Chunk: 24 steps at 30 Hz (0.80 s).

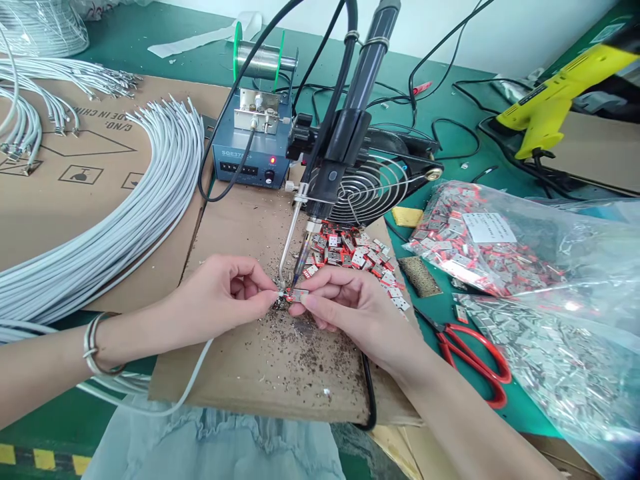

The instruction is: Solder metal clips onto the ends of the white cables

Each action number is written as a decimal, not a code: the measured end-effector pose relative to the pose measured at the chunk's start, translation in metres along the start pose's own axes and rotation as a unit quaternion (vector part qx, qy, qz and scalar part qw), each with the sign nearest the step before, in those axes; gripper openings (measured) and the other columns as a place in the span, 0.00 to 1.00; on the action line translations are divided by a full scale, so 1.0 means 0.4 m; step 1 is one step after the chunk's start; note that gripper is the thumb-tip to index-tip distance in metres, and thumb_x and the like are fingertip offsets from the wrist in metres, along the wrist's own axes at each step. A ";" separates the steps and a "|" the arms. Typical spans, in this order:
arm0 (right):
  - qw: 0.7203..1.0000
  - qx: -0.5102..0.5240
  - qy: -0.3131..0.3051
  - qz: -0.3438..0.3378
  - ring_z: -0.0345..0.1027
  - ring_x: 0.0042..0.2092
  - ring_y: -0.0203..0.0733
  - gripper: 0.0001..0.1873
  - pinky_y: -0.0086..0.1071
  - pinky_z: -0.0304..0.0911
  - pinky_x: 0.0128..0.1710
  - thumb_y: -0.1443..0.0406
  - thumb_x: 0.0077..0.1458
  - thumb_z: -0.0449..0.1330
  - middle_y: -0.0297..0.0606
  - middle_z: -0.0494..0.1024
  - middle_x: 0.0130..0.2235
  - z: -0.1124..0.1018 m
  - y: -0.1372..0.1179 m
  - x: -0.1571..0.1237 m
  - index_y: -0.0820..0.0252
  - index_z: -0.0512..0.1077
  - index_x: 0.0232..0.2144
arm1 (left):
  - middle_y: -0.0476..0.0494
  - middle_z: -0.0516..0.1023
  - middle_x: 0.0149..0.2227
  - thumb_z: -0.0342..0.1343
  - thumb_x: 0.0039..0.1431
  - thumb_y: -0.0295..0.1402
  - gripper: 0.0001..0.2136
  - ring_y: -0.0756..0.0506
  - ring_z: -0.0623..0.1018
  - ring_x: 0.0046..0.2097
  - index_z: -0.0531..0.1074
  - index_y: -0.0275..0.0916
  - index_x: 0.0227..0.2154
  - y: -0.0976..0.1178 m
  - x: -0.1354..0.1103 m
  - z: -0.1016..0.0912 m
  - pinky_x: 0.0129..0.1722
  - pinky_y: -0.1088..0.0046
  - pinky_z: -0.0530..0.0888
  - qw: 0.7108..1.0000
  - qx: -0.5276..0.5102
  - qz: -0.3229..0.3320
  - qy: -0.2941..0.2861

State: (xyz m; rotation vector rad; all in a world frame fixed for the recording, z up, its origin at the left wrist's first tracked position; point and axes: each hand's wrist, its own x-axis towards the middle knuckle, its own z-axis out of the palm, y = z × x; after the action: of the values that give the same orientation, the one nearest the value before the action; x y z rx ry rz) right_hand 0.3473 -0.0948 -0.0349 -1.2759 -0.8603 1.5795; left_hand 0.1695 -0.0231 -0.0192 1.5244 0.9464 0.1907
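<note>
White cable (pixel 201 365) is running up from six to seven o'clock into the left hand (pixel 227 293), and its end is meeting a metal plug (pixel 301 295) low in the middle of the cardboard (pixel 235 380). Taking the plug as the clock's centre, the iron (pixel 335 160) is leaning down from between twelve and one, and the thin tube (pixel 291 241) is pointing down from twelve; both tips are ending right at the joint, though the view is leaving it unclear whether they are truly touching it. The step in hand is seemingly the soldering of wire to plug, and the next move is probably calling for steadiness, both parts staying lined up under the heat. At nine o'clock the left thumb and forefinger are pinching the cable just short of its end, leaving almost no gap, while the other fingers are curling loosely into the palm. At three o'clock the right hand (pixel 350 307) is gripping the plug's metal shell between thumb and forefinger, fingertips parted only by its thickness, the remaining fingers folding beneath. Loose plugs (pixel 360 253) are lying heaped at two o'clock; a bundle (pixel 165 173) of cables is curving at ten.
</note>
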 end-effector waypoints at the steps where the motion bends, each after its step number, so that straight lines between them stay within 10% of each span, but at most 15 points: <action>1: 1.000 -0.007 0.007 0.003 0.68 0.21 0.30 0.06 0.22 0.57 0.18 0.66 0.43 0.67 0.35 0.80 0.23 0.002 -0.002 0.000 0.60 0.73 0.25 | 0.54 0.66 0.19 0.56 0.50 0.30 0.04 0.56 0.62 0.21 0.71 0.34 0.25 0.001 0.000 -0.001 0.17 0.84 0.60 1.000 0.005 -0.003 0.000; 24: 1.000 -0.019 -0.010 0.014 0.65 0.21 0.29 0.06 0.23 0.57 0.20 0.65 0.44 0.66 0.35 0.80 0.24 -0.003 -0.002 -0.001 0.60 0.74 0.26 | 0.53 0.67 0.19 0.56 0.49 0.31 0.05 0.55 0.63 0.21 0.71 0.35 0.24 0.006 -0.001 -0.001 0.19 0.82 0.60 1.000 0.017 -0.002 0.003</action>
State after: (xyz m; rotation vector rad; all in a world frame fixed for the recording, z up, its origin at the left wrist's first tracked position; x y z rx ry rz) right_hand 0.3486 -0.0951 -0.0342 -1.3072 -0.8927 1.6064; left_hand 0.1701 -0.0227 -0.0170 1.5543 0.9606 0.1770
